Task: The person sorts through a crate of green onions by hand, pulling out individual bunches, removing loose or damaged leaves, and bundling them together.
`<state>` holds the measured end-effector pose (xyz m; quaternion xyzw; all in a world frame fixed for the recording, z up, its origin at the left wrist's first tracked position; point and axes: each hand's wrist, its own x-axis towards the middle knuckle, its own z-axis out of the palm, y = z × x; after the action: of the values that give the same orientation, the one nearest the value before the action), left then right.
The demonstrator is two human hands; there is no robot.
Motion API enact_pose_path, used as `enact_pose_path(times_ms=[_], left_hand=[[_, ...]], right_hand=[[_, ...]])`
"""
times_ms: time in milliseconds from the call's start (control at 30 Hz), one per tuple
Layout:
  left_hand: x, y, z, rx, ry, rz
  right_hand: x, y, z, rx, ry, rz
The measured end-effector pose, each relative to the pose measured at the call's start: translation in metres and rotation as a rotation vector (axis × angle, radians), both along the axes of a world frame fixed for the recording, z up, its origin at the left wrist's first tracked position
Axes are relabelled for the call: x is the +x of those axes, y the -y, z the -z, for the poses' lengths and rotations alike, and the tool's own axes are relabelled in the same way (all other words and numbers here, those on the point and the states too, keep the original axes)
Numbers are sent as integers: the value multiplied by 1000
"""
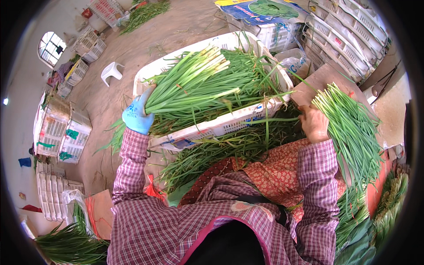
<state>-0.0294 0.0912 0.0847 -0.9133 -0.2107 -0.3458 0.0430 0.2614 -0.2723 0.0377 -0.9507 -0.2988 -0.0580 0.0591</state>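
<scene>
My left hand [137, 114], in a light blue glove, grips a bunch of garlic chives [190, 71] by its green leaves. The bunch's pale stem ends point up and right, over more loose chives [245, 66] in a white plastic crate [212, 127]. My right hand [314, 123], bare with curled fingers, rests beside the pale ends of a chive pile [351, 122]. That pile lies on a brown board [306, 91] to the right. One long leaf [271, 120] reaches to the right fingertips; whether they pinch it is unclear.
Discarded leaves [215, 155] heap between the crate and my lap. Stacked white crates [344, 39] stand at far right, others [61, 129] at left. A white stool [112, 72] is on the floor. Red ties [154, 190] hang near my left elbow. Another person [63, 73] is at far left.
</scene>
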Motion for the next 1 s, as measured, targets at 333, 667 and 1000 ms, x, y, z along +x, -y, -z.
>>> enact_pose_path(times_ms=[333, 667, 1000], left_hand=[[43, 44, 2, 22, -24, 54], [53, 51, 11, -14, -77, 55], [50, 49, 12, -4, -102, 49]], right_hand=[[-98, -115, -64, 841, -21, -486], [-123, -124, -45, 971, -580, -685], [-104, -109, -44, 928, -206, -457]])
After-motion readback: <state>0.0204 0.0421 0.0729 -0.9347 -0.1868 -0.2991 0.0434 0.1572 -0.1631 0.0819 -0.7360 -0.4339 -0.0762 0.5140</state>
